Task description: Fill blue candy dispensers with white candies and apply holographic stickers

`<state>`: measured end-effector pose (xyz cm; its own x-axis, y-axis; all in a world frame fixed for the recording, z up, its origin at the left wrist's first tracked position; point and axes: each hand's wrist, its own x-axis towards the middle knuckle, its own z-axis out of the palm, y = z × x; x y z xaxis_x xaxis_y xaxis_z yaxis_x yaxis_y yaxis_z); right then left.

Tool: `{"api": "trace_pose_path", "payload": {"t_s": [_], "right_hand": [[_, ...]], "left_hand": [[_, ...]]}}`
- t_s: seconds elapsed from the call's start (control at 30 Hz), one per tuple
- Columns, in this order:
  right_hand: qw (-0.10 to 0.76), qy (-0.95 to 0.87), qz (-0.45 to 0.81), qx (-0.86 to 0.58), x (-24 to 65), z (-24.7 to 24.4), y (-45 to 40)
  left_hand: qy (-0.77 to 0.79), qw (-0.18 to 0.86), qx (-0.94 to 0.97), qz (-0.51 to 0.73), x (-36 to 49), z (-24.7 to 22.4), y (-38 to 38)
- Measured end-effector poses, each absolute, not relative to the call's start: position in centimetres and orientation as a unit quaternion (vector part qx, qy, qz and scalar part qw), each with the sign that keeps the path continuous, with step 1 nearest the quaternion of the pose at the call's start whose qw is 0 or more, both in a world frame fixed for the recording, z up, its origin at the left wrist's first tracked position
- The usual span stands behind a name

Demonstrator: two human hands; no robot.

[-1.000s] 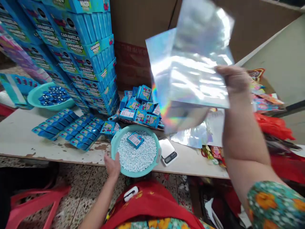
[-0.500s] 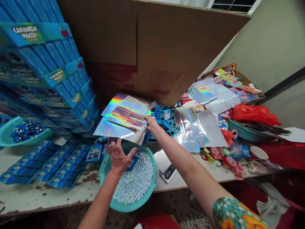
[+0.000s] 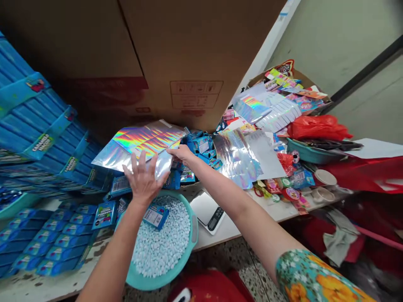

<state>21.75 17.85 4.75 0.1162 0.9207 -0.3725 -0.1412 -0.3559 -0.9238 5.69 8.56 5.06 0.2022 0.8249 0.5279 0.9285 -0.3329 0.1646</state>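
"Holographic sheets [image 3: 153, 137]: where did they lie relative to the hands?"

"Just beyond the left hand [image 3: 143, 181] and to the left of the right hand [image 3: 183, 154], which had their near right edge pinched between thumb and fingers."

"Was the left hand gripping them too?"

"No, it was spread wide, its fingers fanned across their near edge. Whether the fingertips pressed on them, I couldn't tell."

"And what was around them?"

"They were partly over a heap of blue boxes [image 3: 203, 144], in front of the big cardboard box [image 3: 189, 50]. Nearer the person stood a turquoise basin [image 3: 147, 283] of pale pellets [image 3: 160, 253], with a single blue carton [image 3: 156, 216] lying on top of the pellets."

"Anything to the right?"

"A white scale [image 3: 201, 208] just beside the basin, and beyond it, well apart from the right hand, some silvery sheets [image 3: 237, 157]."
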Motion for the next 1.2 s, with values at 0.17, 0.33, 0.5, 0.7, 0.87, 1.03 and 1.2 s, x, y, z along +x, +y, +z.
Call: {"api": "trace_pose_path", "payload": {"t_s": [0.17, 0.33, 0.5, 0.7, 0.87, 1.03, 1.2], "right_hand": [[0.514, -0.425, 0.473, -0.575, 26.8, 4.9, 12.0], [0.514, -0.429, 0.146, -0.728, 35.5, -3.1, -2.3], [0.244, -0.535, 0.089, -0.804, 35.2, -13.3, -11.2], [0.13, -0.644, 0.117, -0.745, 28.7, -15.9, -6.8], [0.106, -0.589, 0.132, -0.79, 30.0, -16.6, -3.7], [0.109, -0.514, 0.114, -0.843, 33.0, -16.5, -2.5], [0.131, -0.47, 0.073, -0.87, 35.2, -16.1, -2.2]], "left_hand": [[-0.58, 0.016, -0.8, -0.154, 8.1, 7.9, 12.6], [-0.581, 0.037, -0.805, -0.116, 7.7, 6.5, 13.8], [-0.582, 0.061, -0.797, -0.151, 7.8, 5.8, 14.1], [-0.578, 0.091, -0.801, -0.122, 8.8, 5.4, 14.5], [-0.597, 0.11, -0.789, -0.096, 8.7, 4.7, 15.5], [-0.649, 0.105, -0.753, -0.036, 9.0, 5.1, 17.3], [-0.653, 0.116, -0.748, -0.017, 9.8, 5.1, 17.8]]}}
